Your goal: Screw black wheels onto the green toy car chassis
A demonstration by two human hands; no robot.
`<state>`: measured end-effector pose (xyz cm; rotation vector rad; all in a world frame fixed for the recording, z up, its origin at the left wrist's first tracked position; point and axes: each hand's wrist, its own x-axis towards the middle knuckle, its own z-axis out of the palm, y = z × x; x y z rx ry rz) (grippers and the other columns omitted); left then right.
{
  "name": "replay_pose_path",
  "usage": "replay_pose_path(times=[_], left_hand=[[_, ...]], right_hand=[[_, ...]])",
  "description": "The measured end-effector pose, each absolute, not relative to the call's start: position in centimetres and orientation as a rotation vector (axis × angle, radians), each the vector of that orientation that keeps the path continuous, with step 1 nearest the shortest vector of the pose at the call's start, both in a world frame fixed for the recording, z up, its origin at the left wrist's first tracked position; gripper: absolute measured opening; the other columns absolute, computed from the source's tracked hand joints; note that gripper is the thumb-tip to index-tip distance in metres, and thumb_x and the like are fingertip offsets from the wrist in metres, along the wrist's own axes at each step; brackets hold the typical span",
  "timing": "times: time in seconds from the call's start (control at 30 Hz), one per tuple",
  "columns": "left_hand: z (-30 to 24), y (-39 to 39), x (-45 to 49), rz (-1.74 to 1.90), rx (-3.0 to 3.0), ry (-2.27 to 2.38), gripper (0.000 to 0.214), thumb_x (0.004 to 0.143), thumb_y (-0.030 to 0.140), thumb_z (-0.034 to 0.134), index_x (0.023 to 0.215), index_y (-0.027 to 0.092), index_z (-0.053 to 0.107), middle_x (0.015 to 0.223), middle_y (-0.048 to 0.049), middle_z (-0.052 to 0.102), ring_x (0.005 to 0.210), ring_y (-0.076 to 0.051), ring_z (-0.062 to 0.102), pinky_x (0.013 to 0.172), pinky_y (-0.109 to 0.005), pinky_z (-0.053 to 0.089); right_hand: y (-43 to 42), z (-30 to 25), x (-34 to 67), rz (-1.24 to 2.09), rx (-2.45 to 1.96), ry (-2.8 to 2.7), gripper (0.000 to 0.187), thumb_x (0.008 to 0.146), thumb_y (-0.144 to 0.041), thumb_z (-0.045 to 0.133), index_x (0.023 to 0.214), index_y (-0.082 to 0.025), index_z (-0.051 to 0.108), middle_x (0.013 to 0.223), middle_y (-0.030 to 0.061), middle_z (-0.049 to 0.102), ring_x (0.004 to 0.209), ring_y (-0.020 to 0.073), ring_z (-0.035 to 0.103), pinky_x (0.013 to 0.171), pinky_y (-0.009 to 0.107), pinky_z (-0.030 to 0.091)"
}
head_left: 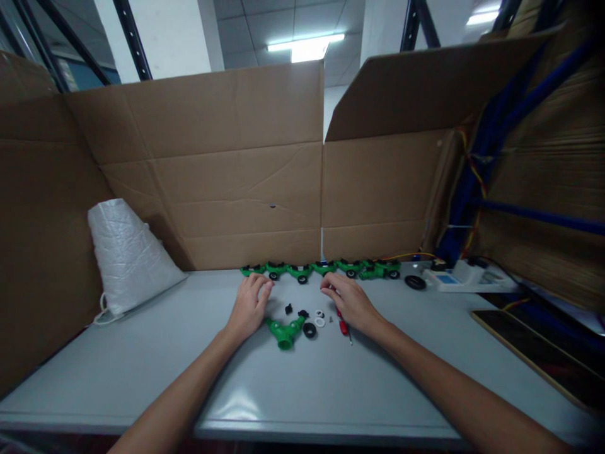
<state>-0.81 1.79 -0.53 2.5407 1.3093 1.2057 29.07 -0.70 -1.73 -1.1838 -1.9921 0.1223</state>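
Note:
My left hand (pixel 250 304) rests on the table with loosely bent fingers apart, holding nothing. Just right of it lies a green plastic Y-shaped part (pixel 285 334), with a small black piece (pixel 288 309) beyond it. My right hand (pixel 350 301) is also empty, its fingers slightly bent and the thumb apart. Partly beneath that hand is a red-handled screwdriver (pixel 343 327). Between the hands lie a black ring (pixel 309 330), a white ring (pixel 320 322), another small white piece (pixel 319 313) and a tiny metal bit, perhaps a screw (pixel 331 320).
Several green parts with black wheels (pixel 302 274) stand in a row along the cardboard wall (pixel 246 183). A black ring (pixel 415 282) and a white power strip (pixel 466 279) are at the right. At the left sits a silvery padded bag (pixel 127 258). A dark panel (pixel 534 353) lies right.

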Motion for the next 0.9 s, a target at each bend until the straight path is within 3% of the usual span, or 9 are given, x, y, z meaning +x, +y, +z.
replay_pose_path(times=[0.3, 0.63, 0.9], left_hand=[[-0.5, 1.9, -0.9, 1.226, 2.538, 1.319, 0.038, 0.111, 0.044, 0.036, 0.111, 0.024, 0.068, 0.116, -0.0086, 0.063, 0.115, -0.027, 0.058, 0.106, -0.047, 0.046], [-0.1, 1.7, -1.0, 1.258, 2.534, 1.327, 0.036, 0.111, 0.044, 0.037, 0.112, 0.024, 0.067, 0.116, -0.0087, 0.063, 0.115, -0.028, 0.058, 0.108, -0.048, 0.046], [-0.2, 1.7, -0.8, 1.232, 2.557, 1.310, 0.035, 0.111, 0.044, 0.037, 0.111, 0.024, 0.066, 0.117, -0.0085, 0.062, 0.115, -0.027, 0.057, 0.107, -0.048, 0.045]], right_hand=[[-0.3, -2.2, 29.3, 0.180, -1.140, -1.976, 0.012, 0.098, -0.015, 0.058, 0.095, -0.025, 0.065, 0.094, 0.0021, 0.070, 0.091, 0.0223, 0.066, 0.083, 0.034, 0.047], [0.2, -2.8, 29.6, 0.099, -1.172, -2.040, 0.020, 0.099, -0.012, 0.058, 0.103, -0.027, 0.071, 0.106, 0.0042, 0.074, 0.102, 0.0243, 0.065, 0.091, 0.038, 0.045], [-0.3, -2.1, 29.6, 0.074, -1.215, -2.018, 0.020, 0.096, -0.010, 0.062, 0.100, -0.027, 0.071, 0.101, 0.0024, 0.074, 0.098, 0.0233, 0.066, 0.088, 0.037, 0.044]])
